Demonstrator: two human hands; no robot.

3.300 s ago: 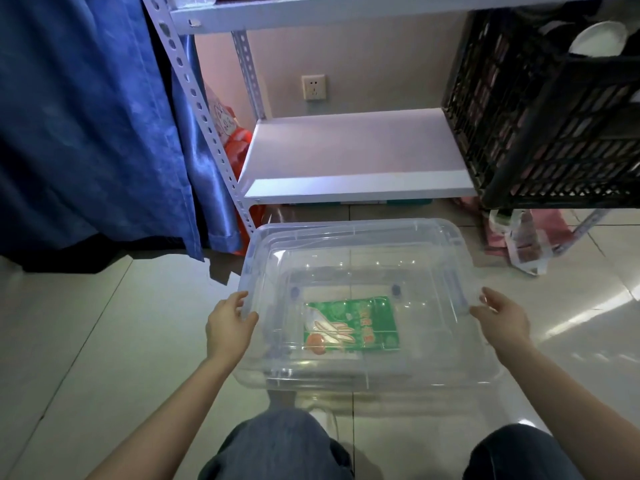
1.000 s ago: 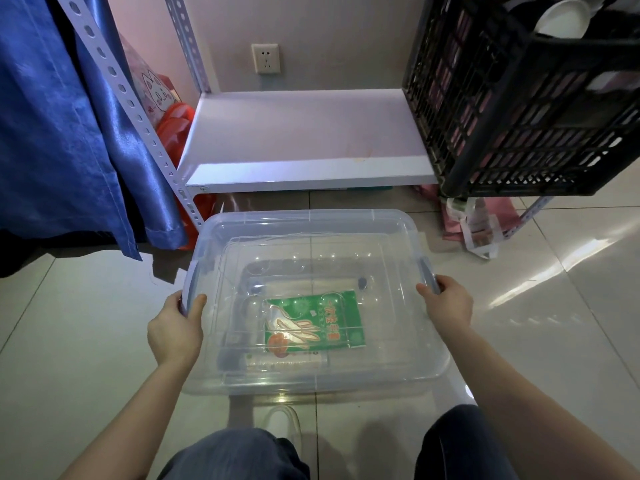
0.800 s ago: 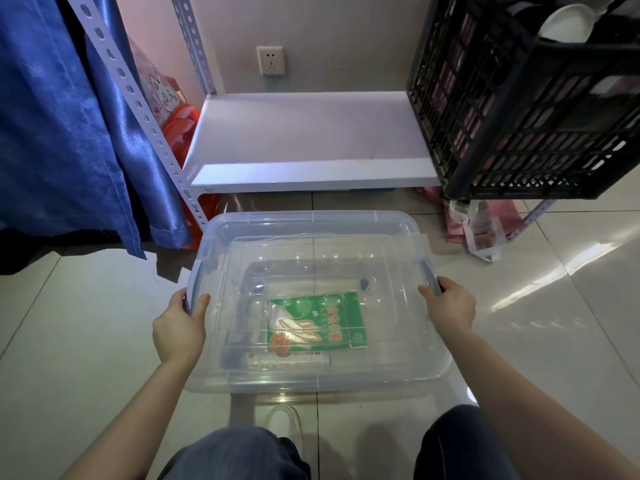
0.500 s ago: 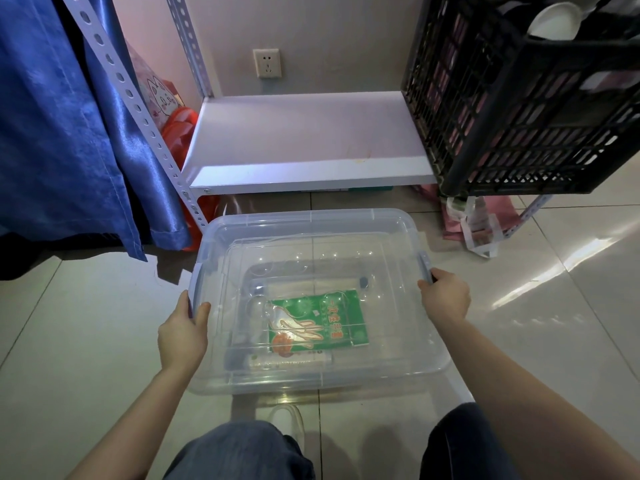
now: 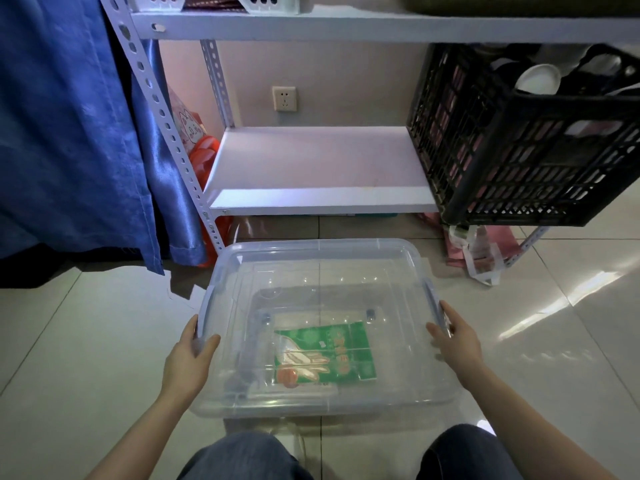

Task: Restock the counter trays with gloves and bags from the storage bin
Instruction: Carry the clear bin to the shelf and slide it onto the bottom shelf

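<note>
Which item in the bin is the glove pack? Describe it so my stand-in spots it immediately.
On the floor before the white shelf sits the clear storage bin. Inside, toward its near end, lies a flat glove packet. It is the only bright green thing there, printed with a pale hand, unlike the pale strip at its near edge.

Open floor [image 5: 86, 341] flanks the bin [image 5: 322, 247]. Behind it, the lower shelf [image 5: 311, 161] is bounded by a black crate [image 5: 519, 150] at right, a post [image 5: 166, 126] and curtain [image 5: 69, 133] at left, another shelf [image 5: 346, 27] overhead.
</note>
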